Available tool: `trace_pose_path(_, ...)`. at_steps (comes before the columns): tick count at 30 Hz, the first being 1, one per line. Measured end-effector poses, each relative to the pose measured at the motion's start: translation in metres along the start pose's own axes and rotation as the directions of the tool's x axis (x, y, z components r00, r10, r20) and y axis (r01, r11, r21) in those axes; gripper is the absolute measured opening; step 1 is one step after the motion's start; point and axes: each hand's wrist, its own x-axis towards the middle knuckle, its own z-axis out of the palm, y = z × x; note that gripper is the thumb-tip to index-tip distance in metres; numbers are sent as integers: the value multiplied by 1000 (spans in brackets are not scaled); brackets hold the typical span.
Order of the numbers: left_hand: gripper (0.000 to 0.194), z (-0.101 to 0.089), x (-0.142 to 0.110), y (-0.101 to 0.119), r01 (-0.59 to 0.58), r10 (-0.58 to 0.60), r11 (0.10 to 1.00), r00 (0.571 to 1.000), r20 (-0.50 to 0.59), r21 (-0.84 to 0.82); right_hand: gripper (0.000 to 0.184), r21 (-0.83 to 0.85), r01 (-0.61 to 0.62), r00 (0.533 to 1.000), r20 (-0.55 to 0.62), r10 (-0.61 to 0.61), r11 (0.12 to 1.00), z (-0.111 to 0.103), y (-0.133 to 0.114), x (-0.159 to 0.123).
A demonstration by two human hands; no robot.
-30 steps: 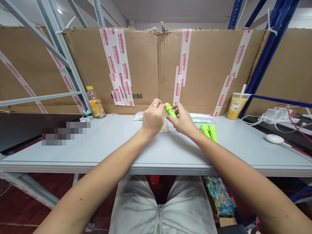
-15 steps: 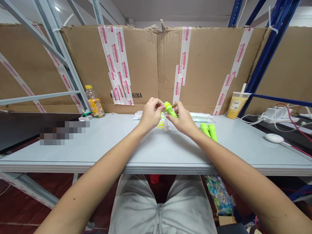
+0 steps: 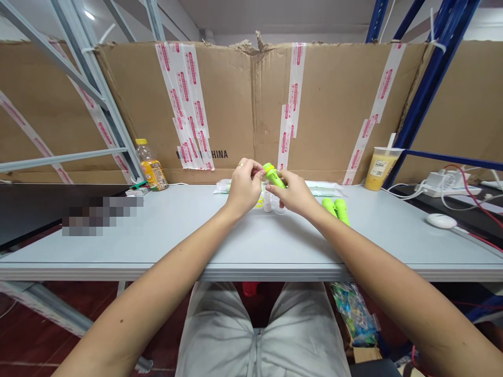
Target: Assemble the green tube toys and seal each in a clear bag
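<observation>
A lime-green flashlight [image 3: 276, 178] with a yellow ring round its head is held up over the table, tilted, its head toward the upper left. My right hand [image 3: 293, 189] grips its body from the right. The fingertips of my left hand [image 3: 245, 183] are pinched together at the flashlight's head; what exactly lies between them is hidden. Under the hands stand a small white cylinder [image 3: 268, 203] and clear round plastic parts [image 3: 279, 208]. Yellow rings [image 3: 260, 201] lie beside them, partly covered by my left hand. Two more green flashlight bodies [image 3: 335, 209] lie near my right forearm.
Flat plastic packets [image 3: 325, 189] lie along the cardboard wall [image 3: 228, 104]. An orange drink bottle [image 3: 154, 173] stands at the back left, a lidded cup [image 3: 381, 168] at the back right. A white mouse-shaped item [image 3: 441, 221] and a power strip [image 3: 451, 183] with cables are farther right.
Both hands keep their hold on the flashlight at nearly the same spot, with only slight finger movement. The whole view has shifted a little.
</observation>
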Motion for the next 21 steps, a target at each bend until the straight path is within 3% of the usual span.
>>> trace_pose_path(4, 14, -2, -3, 5, -108, 110, 994, 992, -62, 30, 24, -156, 91, 990, -93, -106, 984, 3, 5, 1)
trace_pose_path(9, 16, -5, -5, 9, -334, 341, 920, 940, 0, 207, 14, -125, 145, 984, -81, -156, 981, 7, 1, -2)
trace_pose_path(16, 20, -2, -7, 10, -330, 340, 927, 940, -27, 180, 30, 49, 77, 992, -104, -71, 996, 10, 1, -3)
trace_pose_path(21, 16, 2, -9, 10, -205, 210, 976, 975, -73, 68, 35, 27, 108, 987, -125, -104, 994, 12, 7, -4)
